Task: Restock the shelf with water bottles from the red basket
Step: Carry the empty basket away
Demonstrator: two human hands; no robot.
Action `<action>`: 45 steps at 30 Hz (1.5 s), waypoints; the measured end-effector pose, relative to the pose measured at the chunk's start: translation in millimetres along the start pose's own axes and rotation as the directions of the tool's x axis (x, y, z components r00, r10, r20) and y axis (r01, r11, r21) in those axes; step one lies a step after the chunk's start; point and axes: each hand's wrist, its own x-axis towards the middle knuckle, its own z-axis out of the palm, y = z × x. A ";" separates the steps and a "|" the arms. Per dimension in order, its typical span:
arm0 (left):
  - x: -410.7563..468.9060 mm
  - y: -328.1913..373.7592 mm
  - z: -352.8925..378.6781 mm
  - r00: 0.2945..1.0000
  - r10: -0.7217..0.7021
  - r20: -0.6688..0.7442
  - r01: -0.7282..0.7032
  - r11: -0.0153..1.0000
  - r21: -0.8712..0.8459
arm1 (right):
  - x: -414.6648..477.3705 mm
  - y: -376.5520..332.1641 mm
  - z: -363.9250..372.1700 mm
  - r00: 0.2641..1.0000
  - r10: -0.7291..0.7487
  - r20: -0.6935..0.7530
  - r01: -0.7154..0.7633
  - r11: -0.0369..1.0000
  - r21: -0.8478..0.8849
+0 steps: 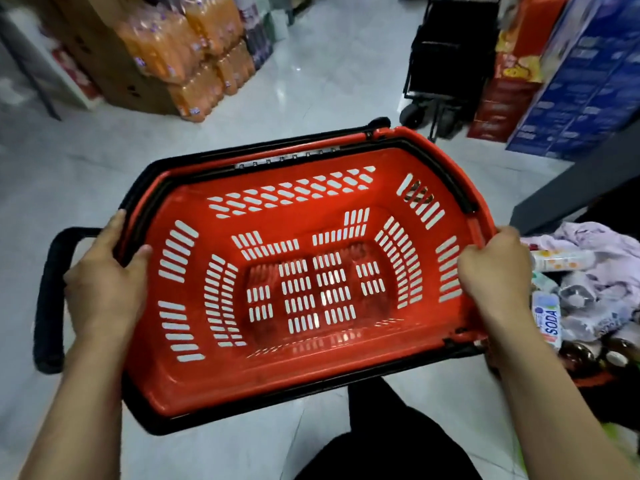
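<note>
Zero bottles show in basket (187,386); my left hand (104,282) and right hand (495,271) clamp opposite rims; I should lower it level.

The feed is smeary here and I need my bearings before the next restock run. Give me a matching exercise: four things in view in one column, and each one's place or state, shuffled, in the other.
Things:
1. red basket
2. left hand
3. orange drink packs
4. soda bottle

Place or state:
a. lies low on the right, outside the basket
b. has nothing inside it
c. stacked on the floor at upper left
d. grips the basket's left rim

Pairs: 1-b, 2-d, 3-c, 4-a
</note>
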 end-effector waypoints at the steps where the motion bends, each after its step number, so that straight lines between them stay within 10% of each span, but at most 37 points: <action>1: 25.5 10.2 15.3 1.000 0.017 0.013 -0.017 1.000 0.010 | 18.0 -8.9 13.8 1.000 0.012 -0.010 -0.012 1.000 0.003; 28: 555.3 127.8 417.5 0.918 0.141 0.371 -0.172 0.984 0.051 | 399.1 -225.6 371.6 0.877 0.469 -0.107 -0.474 0.880 -0.028; 45: 638.6 -42.5 823.4 0.795 0.180 0.580 -0.245 0.969 0.036 | 549.9 -3.7 723.8 0.839 0.544 0.022 -0.545 0.839 0.007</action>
